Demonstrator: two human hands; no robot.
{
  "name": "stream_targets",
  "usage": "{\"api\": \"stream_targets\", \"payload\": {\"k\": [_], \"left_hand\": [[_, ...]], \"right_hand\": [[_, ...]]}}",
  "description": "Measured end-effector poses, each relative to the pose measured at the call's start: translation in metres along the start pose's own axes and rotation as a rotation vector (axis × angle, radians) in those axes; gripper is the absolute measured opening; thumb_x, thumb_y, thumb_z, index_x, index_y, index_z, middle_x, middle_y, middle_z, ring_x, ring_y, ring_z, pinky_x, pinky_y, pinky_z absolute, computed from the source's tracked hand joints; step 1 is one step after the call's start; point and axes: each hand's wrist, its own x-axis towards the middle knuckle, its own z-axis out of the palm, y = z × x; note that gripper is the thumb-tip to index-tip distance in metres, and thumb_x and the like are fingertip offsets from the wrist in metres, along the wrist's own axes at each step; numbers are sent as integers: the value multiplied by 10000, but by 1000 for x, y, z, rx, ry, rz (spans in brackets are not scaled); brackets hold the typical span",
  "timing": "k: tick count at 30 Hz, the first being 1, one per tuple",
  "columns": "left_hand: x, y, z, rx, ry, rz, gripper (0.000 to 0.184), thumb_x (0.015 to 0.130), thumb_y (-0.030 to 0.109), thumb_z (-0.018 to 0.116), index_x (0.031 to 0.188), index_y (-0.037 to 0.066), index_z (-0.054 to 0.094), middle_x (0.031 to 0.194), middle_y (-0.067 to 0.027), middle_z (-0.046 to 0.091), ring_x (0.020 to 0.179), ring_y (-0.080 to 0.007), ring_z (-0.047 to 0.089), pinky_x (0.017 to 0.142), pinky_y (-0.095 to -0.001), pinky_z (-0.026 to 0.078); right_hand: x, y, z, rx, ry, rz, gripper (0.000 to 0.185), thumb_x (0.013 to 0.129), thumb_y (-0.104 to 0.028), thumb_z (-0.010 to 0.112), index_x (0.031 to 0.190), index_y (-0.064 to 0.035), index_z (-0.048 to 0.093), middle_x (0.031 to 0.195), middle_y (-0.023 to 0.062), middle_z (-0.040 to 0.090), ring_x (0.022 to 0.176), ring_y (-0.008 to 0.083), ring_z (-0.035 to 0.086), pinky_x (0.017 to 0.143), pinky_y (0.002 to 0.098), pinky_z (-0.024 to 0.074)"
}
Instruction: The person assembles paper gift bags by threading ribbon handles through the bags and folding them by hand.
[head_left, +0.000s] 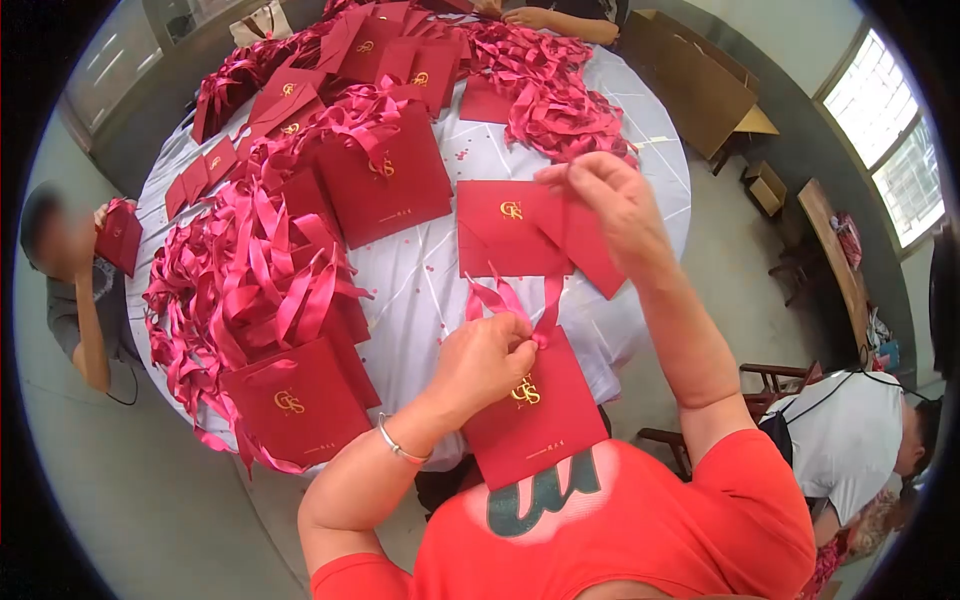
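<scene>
A red paper gift bag [540,430] with gold lettering leans upright at the table's edge, against my shirt. My left hand [482,362] is closed at its top edge, gripping the bag by its pink ribbon [548,308], whose loops stick up past my fingers. My right hand [612,195] is raised to the right, thumb and fingers pinched together; whether a thin thing is between them I cannot make out. Below it lie a flat red bag [508,230] and a second red piece [588,245] overlapping it at a slant.
Ribboned red bags [295,400] crowd the left of the round white-covered table [395,300]. A heap of pink ribbons [560,95] lies at the back right. One person [90,290] holds a red bag at left; another sits at right [840,430]. A cardboard box [690,85] stands behind.
</scene>
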Motion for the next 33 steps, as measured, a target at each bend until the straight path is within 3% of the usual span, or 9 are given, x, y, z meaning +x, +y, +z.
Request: {"api": "stream_targets", "payload": {"k": [3,5,8,13,17,21,25,27,33], "left_hand": [[-1,4,-2,19,-12,-31,211,837,215,635,899,21,690,833,-140,726,795,-332,698,715,-432,538],[0,2,-1,32,-3,-43,207,842,190,687,937,6,701,758,-133,718,690,-230,714,643,-345,538],[-2,5,-1,32,19,-45,189,839,171,688,943,14,680,768,-137,716,698,-232,711,659,-348,536],[-1,-1,0,-86,75,41,196,854,29,616,1044,-9,585,821,-129,711,766,-159,699,669,-303,527],[-1,3,-10,-434,-74,-64,265,859,-75,533,1121,-45,510,916,-134,680,861,-110,650,722,-260,516],[3,-4,-20,-423,-125,11,206,849,-51,576,1055,-34,574,965,-125,678,860,-114,646,757,-264,515],[4,6,-38,-65,-105,141,67,818,16,675,882,-6,673,886,-81,699,837,-112,671,745,-272,523],[4,11,-42,-70,-117,53,118,802,75,663,914,37,656,800,-104,714,779,-270,699,700,-343,523],[7,-5,-39,-374,-277,-25,171,887,46,590,1044,20,656,859,-76,715,733,-175,690,673,-288,511]], "right_hand": [[-29,-28,-5,192,-24,56,117,1019,-120,523,1038,-8,552,1075,174,688,906,187,686,856,337,562],[-49,-43,0,282,5,74,122,1030,-127,493,1030,-10,526,1012,184,680,843,208,683,791,346,570],[-74,-54,1,399,-196,3,59,1010,-77,512,989,-26,533,833,81,621,696,141,617,646,282,543],[-98,-15,8,-558,-248,-86,97,863,19,689,925,-17,623,842,62,641,700,105,602,605,266,487],[-105,20,7,-621,-304,-94,126,812,-9,727,896,-16,635,785,109,642,693,239,643,613,329,502],[-103,16,3,-631,-307,-127,121,811,-6,726,890,-13,633,787,112,639,692,238,647,609,334,503],[-97,10,-10,-681,-328,-59,108,812,0,718,873,-10,629,793,119,633,696,245,644,619,346,508],[-92,10,-17,-710,-329,-77,96,816,8,706,869,-10,628,783,116,629,701,251,641,627,348,506],[-88,11,-29,-694,-319,-20,86,825,1,699,866,-6,624,771,114,621,696,244,636,626,352,495]]}}
